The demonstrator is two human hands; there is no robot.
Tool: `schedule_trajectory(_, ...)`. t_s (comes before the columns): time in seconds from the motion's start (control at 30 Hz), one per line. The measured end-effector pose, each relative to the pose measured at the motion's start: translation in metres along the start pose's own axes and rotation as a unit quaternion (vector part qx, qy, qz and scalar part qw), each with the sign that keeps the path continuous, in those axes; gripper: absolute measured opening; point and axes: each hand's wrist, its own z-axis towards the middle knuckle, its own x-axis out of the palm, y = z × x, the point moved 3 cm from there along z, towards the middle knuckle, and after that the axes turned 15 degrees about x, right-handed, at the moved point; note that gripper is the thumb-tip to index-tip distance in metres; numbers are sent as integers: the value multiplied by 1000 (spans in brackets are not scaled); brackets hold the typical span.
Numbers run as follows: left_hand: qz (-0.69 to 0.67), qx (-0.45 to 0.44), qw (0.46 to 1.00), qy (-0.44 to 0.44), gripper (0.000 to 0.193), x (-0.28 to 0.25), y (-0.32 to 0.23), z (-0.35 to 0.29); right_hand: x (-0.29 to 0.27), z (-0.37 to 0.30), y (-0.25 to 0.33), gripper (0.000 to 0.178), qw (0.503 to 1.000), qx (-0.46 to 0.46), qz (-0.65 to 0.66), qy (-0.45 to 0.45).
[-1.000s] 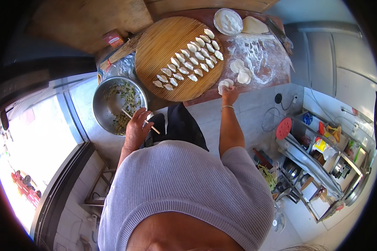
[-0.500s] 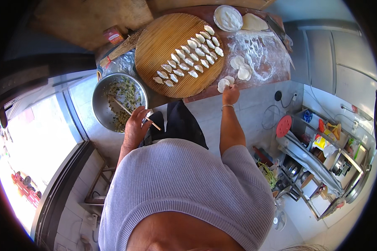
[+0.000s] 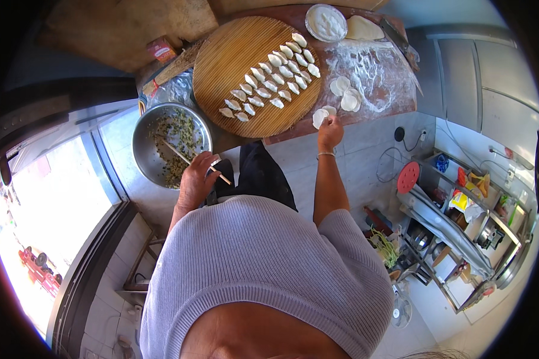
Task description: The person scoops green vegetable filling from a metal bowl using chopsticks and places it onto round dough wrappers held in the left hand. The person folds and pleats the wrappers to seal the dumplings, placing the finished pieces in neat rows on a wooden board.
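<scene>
A: What does your left hand [image 3: 196,178] have?

B: Your left hand's grip is closed around a slim, pale wooden stick [image 3: 176,152], though I cannot tell whether it is one or a pair. The far end slants into the round, shiny metal bowl [image 3: 145,146], among the crumbly green-and-brown filling [image 3: 184,128].

A: And your right hand [image 3: 329,133]?

B: It is at the front edge of the reddish-brown worktop [image 3: 403,96], fingertips at the rim of a thin, round white dough wrapper [image 3: 320,118]. I cannot tell whether your grip pinches it or only touches it. Another wrapper lies partly behind that one, and a stack of overlapping white dough rounds [image 3: 350,100] sits near your hand, farther right.

A: What is between your two hands, farther from you?

B: You have a large, round, ribbed wooden board [image 3: 221,66] there, carrying slanting rows of small, white, folded dumplings [image 3: 278,79]. Right of it, white flour [image 3: 356,60] is smeared over the worktop, below a round bowl of white powder [image 3: 326,23] and a flat, pale slab of dough [image 3: 364,29].
</scene>
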Motion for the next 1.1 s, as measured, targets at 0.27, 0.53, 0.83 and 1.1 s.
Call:
schedule_trajectory(0.27, 0, 23, 1000, 13, 40, -3, -1, 1, 1, 2, -17, 33, 999, 22, -26, -3)
schedule_trajectory(0.53, 15, 20, 1000, 12, 40, -1, 3, -5, 2, -28, -7, 30, 988, -125, 15, 93)
schedule_trajectory(0.83, 3, 13, 999, 32, 40, 2, 8, -1, 7, -5, -6, 30, 978, -156, -33, 135)
schedule_trajectory(1.1, 2, -10, 999, 49, 41, 1, 5, 5, 0, -3, 13, 47, 984, -122, -32, 125)
